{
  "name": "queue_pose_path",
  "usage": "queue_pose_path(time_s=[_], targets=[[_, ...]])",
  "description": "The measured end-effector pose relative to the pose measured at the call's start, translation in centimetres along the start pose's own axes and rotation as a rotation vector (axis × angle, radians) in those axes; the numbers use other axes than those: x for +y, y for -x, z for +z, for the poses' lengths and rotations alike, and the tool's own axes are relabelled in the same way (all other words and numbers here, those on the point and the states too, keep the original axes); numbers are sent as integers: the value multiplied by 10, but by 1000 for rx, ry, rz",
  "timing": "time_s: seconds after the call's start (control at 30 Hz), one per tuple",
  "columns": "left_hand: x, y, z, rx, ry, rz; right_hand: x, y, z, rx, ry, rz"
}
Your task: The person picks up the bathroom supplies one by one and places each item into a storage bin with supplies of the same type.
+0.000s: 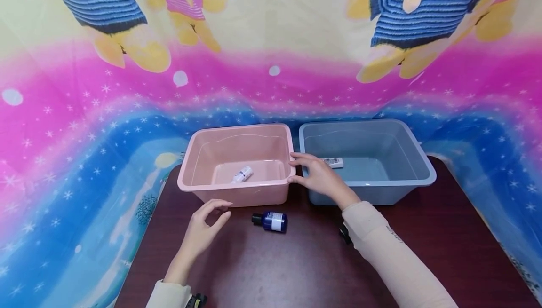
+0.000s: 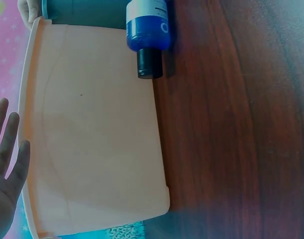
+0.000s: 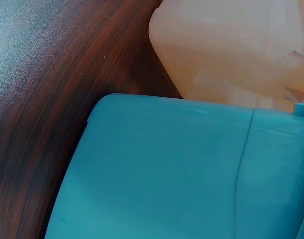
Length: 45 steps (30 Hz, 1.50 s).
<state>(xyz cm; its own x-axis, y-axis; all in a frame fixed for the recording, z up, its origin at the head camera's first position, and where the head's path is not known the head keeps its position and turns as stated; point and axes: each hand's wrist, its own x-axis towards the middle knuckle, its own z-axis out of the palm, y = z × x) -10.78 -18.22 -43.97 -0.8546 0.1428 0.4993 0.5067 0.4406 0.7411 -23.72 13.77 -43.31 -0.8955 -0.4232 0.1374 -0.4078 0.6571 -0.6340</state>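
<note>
My right hand (image 1: pixel 318 175) reaches over the near left corner of the blue-grey bin (image 1: pixel 368 183), its fingertips and thumb tip right at the right rim of the pink bin (image 1: pixel 237 187). My left hand (image 1: pixel 202 227) hovers before the pink bin's near left side, holding nothing; its fingers (image 2: pixel 7 144) are extended in the left wrist view. On the table, a dark blue bottle (image 1: pixel 274 221) with a black cap and white label lies on its side in front of the pink bin. A small white bottle (image 1: pixel 243 175) lies inside that bin.
A white item with printing (image 1: pixel 334 162) lies in the blue-grey bin, partly hidden behind my right hand. Both bins stand side by side on a dark wooden table (image 1: pixel 271 270), with a narrow gap between them. A patterned cloth (image 1: pixel 271 87) hangs behind the table.
</note>
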Motion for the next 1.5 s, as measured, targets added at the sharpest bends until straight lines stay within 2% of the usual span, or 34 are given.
queue_pose_path(time_s=[0.43, 0.57, 0.67, 0.73, 1.2, 1.5], targets=[[1, 4, 7, -30, 29, 5, -1, 1, 0, 7, 9, -7], [-16, 9, 16, -21, 24, 7, 0, 2, 0, 1, 8, -4], [-31, 12, 22, -18, 26, -14, 0, 2, 0, 4, 13, -7], [-36, 13, 25, -24, 25, -27, 0, 2, 0, 7, 14, -15], [-41, 5, 43, -103, 52, -20, 0, 0, 1, 5, 17, -24], [-48, 5, 46, -149, 27, -78, -2, 1, 1, 4, 31, -7]])
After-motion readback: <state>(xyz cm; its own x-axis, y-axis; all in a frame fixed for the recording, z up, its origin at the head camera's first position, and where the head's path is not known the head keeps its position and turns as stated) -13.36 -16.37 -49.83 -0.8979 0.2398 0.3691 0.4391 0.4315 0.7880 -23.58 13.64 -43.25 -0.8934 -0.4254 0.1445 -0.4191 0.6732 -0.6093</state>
